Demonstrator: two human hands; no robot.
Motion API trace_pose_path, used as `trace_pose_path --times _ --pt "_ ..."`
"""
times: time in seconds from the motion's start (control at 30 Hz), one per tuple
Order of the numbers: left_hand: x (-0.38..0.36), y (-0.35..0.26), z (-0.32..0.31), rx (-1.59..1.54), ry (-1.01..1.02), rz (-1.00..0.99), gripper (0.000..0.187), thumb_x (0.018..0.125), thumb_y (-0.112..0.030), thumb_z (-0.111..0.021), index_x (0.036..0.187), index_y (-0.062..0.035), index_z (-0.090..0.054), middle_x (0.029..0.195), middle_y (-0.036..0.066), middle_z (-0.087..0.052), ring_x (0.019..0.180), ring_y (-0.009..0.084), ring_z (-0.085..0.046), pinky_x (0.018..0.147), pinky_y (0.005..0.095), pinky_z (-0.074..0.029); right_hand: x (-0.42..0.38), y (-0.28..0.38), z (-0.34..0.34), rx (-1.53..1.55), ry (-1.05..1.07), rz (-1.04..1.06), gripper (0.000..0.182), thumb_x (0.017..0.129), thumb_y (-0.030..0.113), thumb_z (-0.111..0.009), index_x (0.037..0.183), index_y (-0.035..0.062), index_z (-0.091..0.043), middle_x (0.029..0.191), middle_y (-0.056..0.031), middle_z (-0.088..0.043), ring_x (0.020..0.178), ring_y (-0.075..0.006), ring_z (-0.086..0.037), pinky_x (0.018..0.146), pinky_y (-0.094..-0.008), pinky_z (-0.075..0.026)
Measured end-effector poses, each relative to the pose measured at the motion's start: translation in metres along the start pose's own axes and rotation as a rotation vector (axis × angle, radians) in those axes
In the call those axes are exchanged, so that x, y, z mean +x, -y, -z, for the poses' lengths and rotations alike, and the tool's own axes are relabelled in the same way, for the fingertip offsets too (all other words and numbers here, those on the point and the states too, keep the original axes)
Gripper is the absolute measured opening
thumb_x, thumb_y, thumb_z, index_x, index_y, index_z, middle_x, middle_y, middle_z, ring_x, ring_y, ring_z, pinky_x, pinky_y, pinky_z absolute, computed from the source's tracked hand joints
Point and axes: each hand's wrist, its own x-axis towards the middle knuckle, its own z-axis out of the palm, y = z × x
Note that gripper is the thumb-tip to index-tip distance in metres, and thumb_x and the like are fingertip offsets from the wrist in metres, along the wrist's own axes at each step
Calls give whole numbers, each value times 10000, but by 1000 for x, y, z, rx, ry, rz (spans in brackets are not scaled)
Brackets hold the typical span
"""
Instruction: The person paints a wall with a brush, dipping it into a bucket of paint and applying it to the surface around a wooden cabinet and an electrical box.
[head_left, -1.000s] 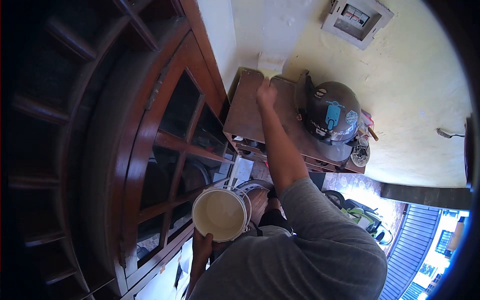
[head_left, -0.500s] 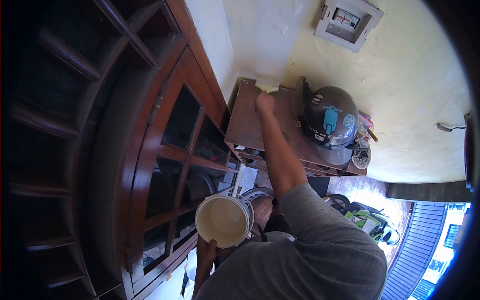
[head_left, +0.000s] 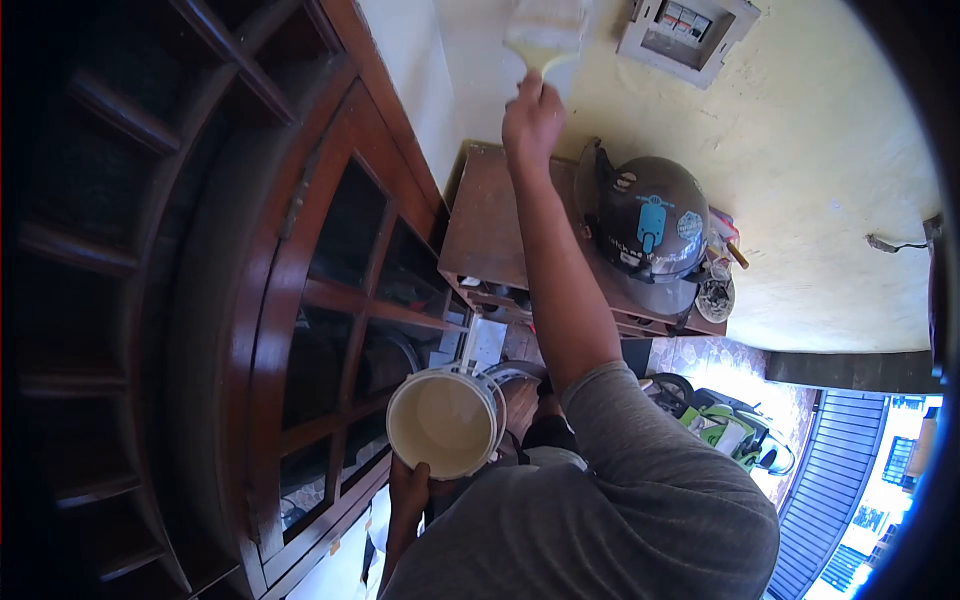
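Note:
A wide paintbrush [head_left: 545,28] with pale bristles and a light yellowish handle is in my right hand [head_left: 533,122], fingers closed round the handle. Its bristles overlap the wall [head_left: 480,60] near the top of the view, and the brush is blurred. My left hand [head_left: 408,488] grips a white paint bucket [head_left: 445,422] low at its side, thumb over the rim. The bucket tilts so its opening faces me, with cream-coloured paint coating the inside. Below my right forearm stands a brown wooden cabinet [head_left: 487,215].
A dark helmet [head_left: 655,215] with stickers sits on the cabinet, a glass ashtray [head_left: 715,300] beside it. An electrical box [head_left: 688,38] is set into the wall. A wooden glass-paned door [head_left: 325,300] flanks my left. A green motorcycle [head_left: 725,430] stands behind at right.
My right hand has raised the paintbrush from the wall's lower edge by the cabinet top to higher up the wall. The bucket stays nearly in place in my left hand.

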Motion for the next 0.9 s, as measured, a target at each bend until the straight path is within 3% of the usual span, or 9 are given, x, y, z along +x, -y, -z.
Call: trace_pose_path --times 0.13,0.33,0.4,0.5,0.63,0.7,0.73,0.8,0.9 --pt "10 32 11 40 -58 -124 634 815 38 -454 1447 9 -413 1408 179 -537 1344 273 -493 1132 381 -340 -9 -86 0 -242 -7 -83 544 1027 426 -440 1044 -76 -651 1038 -333 -643 1017 -524 -592 910 -569 -440" --pt "12 28 14 86 -56 -106 633 818 45 -449 1449 12 -403 1405 183 -536 1313 276 -523 1100 386 -396 -26 -182 1 -428 -39 -170 551 1003 433 -458 1018 -75 -671 988 -304 -675 917 -471 -657 821 -527 -501" --pt "10 17 11 106 -63 -115 629 820 46 -448 1447 12 -403 1397 182 -539 1293 279 -542 1070 389 -442 -21 -193 -2 -251 29 -337 456 992 380 -491 905 -37 -655 783 -211 -663 624 -344 -653 540 -473 -493" --pt "-3 -12 0 78 -50 13 663 812 42 -435 1471 8 -374 1407 188 -513 1315 291 -514 1099 399 -406 -9 -86 16 91 152 -643 334 972 316 -526 811 31 -590 629 -92 -553 436 -188 -505 369 -375 -345" --pt "-1 -9 2 -58 19 41 591 863 11 -437 1452 15 -391 1385 181 -523 1292 280 -529 1083 397 -409 23 38 35 278 196 -372 291 959 292 -546 802 47 -557 571 -34 -487 408 -142 -416 367 -334 -290" --pt "13 8 7 19 8 -174 543 850 17 -450 1392 38 -433 1276 192 -590 1097 272 -656 797 356 -621 25 91 42 319 215 -250 307 966 283 -535 812 22 -583 548 -29 -477 413 -141 -419 371 -336 -295" --pt "18 14 9 20 16 -178 543 850 17 -450 1392 38 -433 1276 192 -590 1097 272 -656 797 356 -621 28 100 40 318 208 -244 307 966 283 -535 812 22 -583 548 -29 -477 413 -141 -419 371 -336 -295" --pt "27 23 13 37 19 -255 544 847 12 -454 1390 48 -435 1282 193 -589 1113 270 -648 822 354 -612 34 116 36 45 68 -8 457 989 318 -503 831 -88 -639 767 -271 -659 711 -399 -668 651 -482 -511" --pt "32 29 16 147 -37 -271 557 841 21 -450 1398 43 -428 1285 189 -589 1147 266 -633 856 346 -599 26 102 37 -40 -12 53 498 1002 354 -487 920 -101 -670 932 -342 -661 922 -504 -632 834 -535 -477"
